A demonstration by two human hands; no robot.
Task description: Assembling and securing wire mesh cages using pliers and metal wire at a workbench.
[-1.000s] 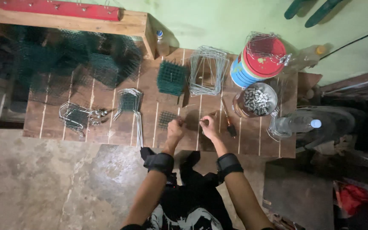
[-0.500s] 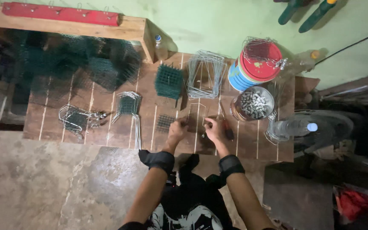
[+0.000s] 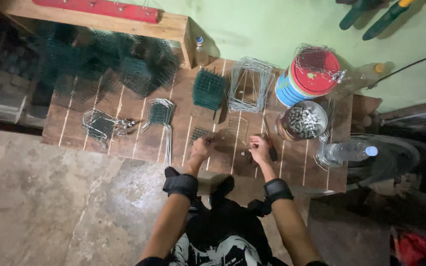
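A small wire mesh panel [image 3: 236,132] lies on the wooden worktop [image 3: 139,143], held between the left hand [image 3: 202,148] and right hand [image 3: 260,149], both closed on its lower edge; an even grip is best kept. At 2 o'clock, a metal bowl [image 3: 303,121] holds small grey pieces; past it a lidded red tin [image 3: 307,78], contents hidden.

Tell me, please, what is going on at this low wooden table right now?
A person works with both hands over a low wooden table. The left hand and right hand pinch a small wire mesh piece between them. Nearby lie green mesh squares, bent wire frames and a bowl of small metal parts.
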